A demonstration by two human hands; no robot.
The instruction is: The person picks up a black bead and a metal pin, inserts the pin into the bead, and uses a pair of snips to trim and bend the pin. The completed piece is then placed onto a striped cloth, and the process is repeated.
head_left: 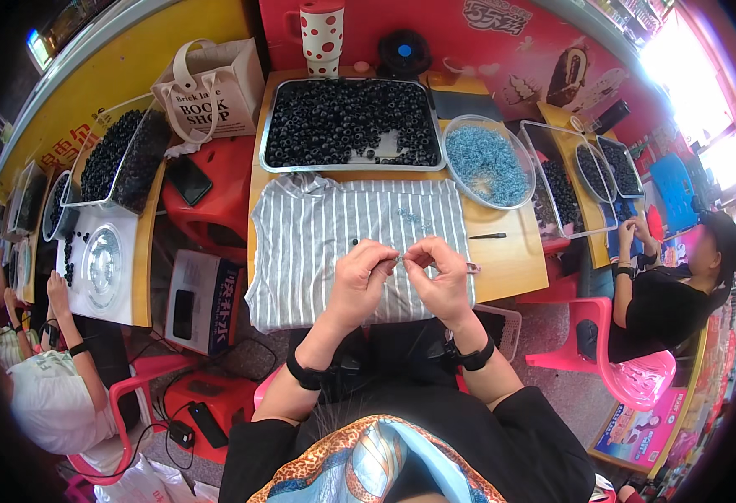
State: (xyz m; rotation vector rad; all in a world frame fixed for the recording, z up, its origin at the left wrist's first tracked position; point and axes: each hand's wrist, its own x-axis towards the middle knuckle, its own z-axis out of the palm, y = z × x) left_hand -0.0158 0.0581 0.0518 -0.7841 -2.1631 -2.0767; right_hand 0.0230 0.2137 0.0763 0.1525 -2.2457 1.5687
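Note:
Over a grey-and-white striped cloth [301, 251], my left hand [361, 282] and my right hand [440, 278] meet with thumbs and forefingers pinched together. Whatever lies between the fingertips is too small to make out. A single black bead [354, 241] rests on the cloth just beyond my left hand. Farther up the cloth lies a loose scatter of small light-blue beads [414, 220]. Behind it stands a metal tray [359, 168] filled with black beads [326, 121]. To its right is a round clear tub [529, 178] of blue beads [483, 155].
A thin dark tool [488, 235] lies right of the cloth. A dotted tumbler [322, 42] and a round black device [403, 54] stand behind the tray. Left are a tote bag [217, 92] and a red stool [208, 205]. Co-workers sit at both sides, one on a pink chair [590, 335].

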